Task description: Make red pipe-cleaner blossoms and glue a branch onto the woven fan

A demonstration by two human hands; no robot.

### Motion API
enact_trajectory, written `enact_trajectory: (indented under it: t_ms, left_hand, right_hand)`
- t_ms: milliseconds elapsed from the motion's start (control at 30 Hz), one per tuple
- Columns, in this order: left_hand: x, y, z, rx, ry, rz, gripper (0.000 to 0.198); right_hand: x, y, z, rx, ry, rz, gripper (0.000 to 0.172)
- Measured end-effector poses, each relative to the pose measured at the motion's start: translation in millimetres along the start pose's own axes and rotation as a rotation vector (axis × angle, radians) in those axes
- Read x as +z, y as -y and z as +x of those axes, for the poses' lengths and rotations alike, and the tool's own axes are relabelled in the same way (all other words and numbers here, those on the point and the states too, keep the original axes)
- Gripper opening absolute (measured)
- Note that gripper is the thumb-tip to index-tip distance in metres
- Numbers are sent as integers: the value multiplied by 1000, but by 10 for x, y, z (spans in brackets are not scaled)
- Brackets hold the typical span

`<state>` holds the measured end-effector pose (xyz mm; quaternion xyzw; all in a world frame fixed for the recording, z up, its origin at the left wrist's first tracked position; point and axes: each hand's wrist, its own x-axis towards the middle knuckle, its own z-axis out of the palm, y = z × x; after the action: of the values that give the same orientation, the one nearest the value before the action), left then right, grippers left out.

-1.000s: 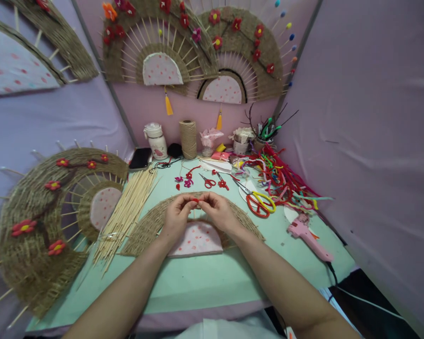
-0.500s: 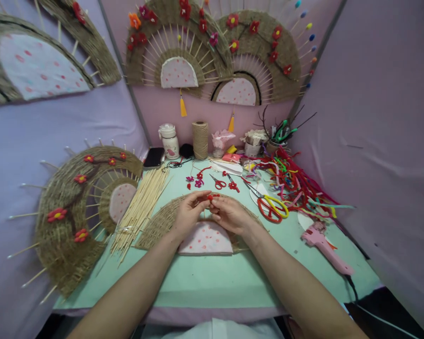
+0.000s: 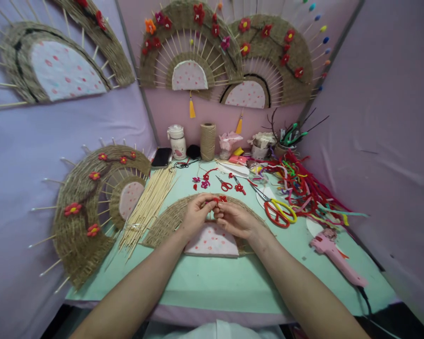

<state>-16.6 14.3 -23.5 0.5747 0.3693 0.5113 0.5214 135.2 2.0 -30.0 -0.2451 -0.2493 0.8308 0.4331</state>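
Note:
My left hand (image 3: 198, 213) and my right hand (image 3: 236, 220) meet above a woven twine fan (image 3: 169, 219). Both pinch a small red pipe-cleaner piece (image 3: 222, 198), with looped, petal-like parts showing past the fingertips; its full shape is partly hidden. The fan lies flat on the table, its white half-round centre (image 3: 212, 241) dotted with pink, just below my wrists. Beyond my hands lie purple and red pipe-cleaner flowers (image 3: 205, 184), small red scissors (image 3: 226, 186) and a red flower (image 3: 239, 188).
Thin bamboo sticks (image 3: 150, 207) lie left, beside a decorated fan (image 3: 76, 235). To the right are large red-and-yellow scissors (image 3: 277, 215), tangled pipe cleaners (image 3: 304, 183) and a pink glue gun (image 3: 339, 261) with its cord. A phone (image 3: 161, 157), bottle (image 3: 177, 143) and twine spool (image 3: 207, 142) stand behind.
The view has shifted slightly left, so everything sits further right. My fingers have shifted a little on the red piece, and more of its looped part shows above my right fingers.

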Motion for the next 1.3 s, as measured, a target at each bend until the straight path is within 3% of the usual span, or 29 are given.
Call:
enact_trajectory:
  t_ms: [100,300,567,633,733,867,1000,1300]
  left_hand:
    - [6,-1,-10,8,-2,-16,17]
    - [26,-18,-28,-206,59,-250,41]
    - [44,-42,-30,-263,60,-394,32]
    - [56,-45,-20,-237,27,-421,31]
    - [70,-39,2,-212,-59,-429,29]
    - [74,-29,5,-233,-53,-449,29]
    - [70,-13,-16,-222,10,-441,27]
    - [65,10,-10,-248,-29,-378,26]
  right_hand:
    - [1,-3,-1,11,-18,27,24]
    - [52,13,-29,27,-3,43,25]
    - [84,-5,-57,-6,-69,-102,29]
    - [90,-22,-54,-126,-171,-249,26]
    - [107,-38,-57,-445,-352,-562,20]
    - [128,-44,-75,-704,-376,-798,13]
    - [128,-51,-82,-820,-388,-944,10]
    - [158,-51,-117,-905,-389,-1043,5]
